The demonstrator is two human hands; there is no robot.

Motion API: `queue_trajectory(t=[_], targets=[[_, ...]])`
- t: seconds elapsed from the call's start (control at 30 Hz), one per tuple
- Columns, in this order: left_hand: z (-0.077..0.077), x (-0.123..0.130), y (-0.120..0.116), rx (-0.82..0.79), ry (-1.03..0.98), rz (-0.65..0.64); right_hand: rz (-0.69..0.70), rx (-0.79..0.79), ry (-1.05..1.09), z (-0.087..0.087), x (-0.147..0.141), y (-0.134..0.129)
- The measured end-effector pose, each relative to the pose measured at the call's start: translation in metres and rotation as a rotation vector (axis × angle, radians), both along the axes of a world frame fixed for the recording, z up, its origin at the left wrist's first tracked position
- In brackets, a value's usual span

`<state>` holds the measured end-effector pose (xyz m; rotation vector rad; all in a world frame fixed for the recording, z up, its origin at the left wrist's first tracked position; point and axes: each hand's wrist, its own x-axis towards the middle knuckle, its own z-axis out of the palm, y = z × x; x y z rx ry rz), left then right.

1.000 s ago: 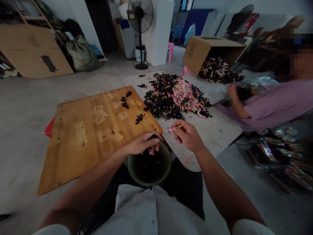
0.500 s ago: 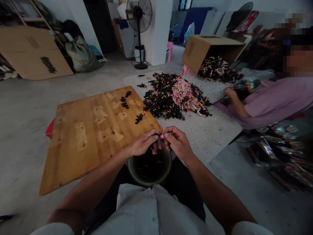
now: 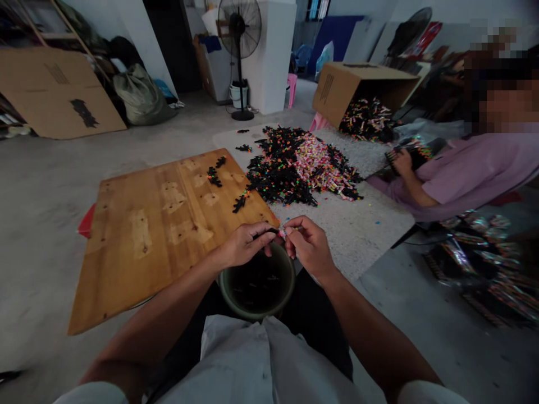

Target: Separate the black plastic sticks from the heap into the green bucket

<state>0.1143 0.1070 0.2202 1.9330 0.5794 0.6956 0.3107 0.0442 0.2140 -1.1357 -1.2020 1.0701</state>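
Observation:
Above a dark round bucket [image 3: 257,315] between my knees, both my hands meet at the fingertips. My left hand [image 3: 249,244] is closed on a small black toy gun [image 3: 273,230], most of it covered by the fingers. In a pinch, my right hand [image 3: 306,242] holds a small pink-and-white piece [image 3: 282,232] against the end of the toy gun. Whether the two are joined cannot be made out. A heap of black toy guns [image 3: 273,163] with orange and green bits lies beyond, with pink-and-white small pieces [image 3: 314,151] on top.
A wooden board [image 3: 160,224] at left carries a few black toy guns [image 3: 214,175]. The heap rests on a pale speckled table [image 3: 357,235]. A tipped cardboard box [image 3: 337,92] spills more pieces. A co-worker in a pink shirt [image 3: 475,174] sits at right beside shiny packs [image 3: 484,269].
My fingers have shifted slightly, and more of the black toy gun shows at my left fingertips. The co-worker's hand has moved up onto the dark pack they handle.

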Motion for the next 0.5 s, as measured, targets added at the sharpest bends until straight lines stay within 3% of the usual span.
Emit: queue_trajectory(t=[0.27,0.5], targets=[[0.001,-0.002,0.000,0.093,0.094,0.016,0.038,-0.030,-0.039,0.004,0.001,0.001],[0.007,-0.003,0.001,0.053,0.172,-0.101,0.194,0.036,-0.187,-0.001,0.012,0.007]])
